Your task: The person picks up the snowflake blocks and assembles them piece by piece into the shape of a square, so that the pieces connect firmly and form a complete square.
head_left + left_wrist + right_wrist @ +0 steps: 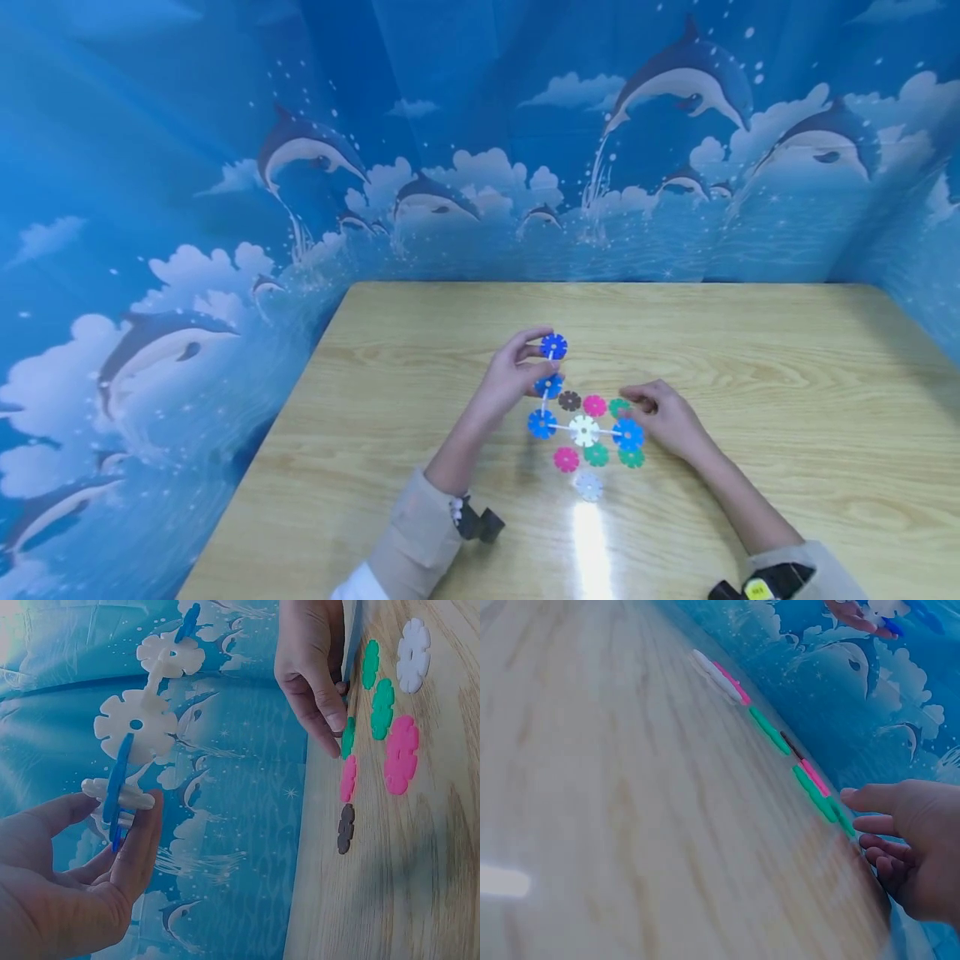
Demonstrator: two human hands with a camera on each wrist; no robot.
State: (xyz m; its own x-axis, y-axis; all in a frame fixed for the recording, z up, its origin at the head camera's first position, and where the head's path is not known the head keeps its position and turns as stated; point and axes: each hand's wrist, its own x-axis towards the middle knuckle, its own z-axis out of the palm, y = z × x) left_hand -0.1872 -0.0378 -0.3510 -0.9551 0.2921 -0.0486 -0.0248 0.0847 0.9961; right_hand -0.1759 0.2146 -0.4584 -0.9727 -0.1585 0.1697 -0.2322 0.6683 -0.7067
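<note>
Head view: the disc chain [576, 433] is being pinched aloft by the left hand [510, 379], while the table's [787, 350] farthest green disc [618, 407] is being flanked rightward by the nearer, loosely spread, seemingly empty right hand [671, 419]

The left forearm [461, 453] reaches in from the near left, slanting far and right to a raised left hand [508, 382], its thumb and fingers bent in a pinching grip. The right forearm [744, 502] slants far and left from the near right, its right hand [672, 421] loosely curled, thumb extended.
</note>
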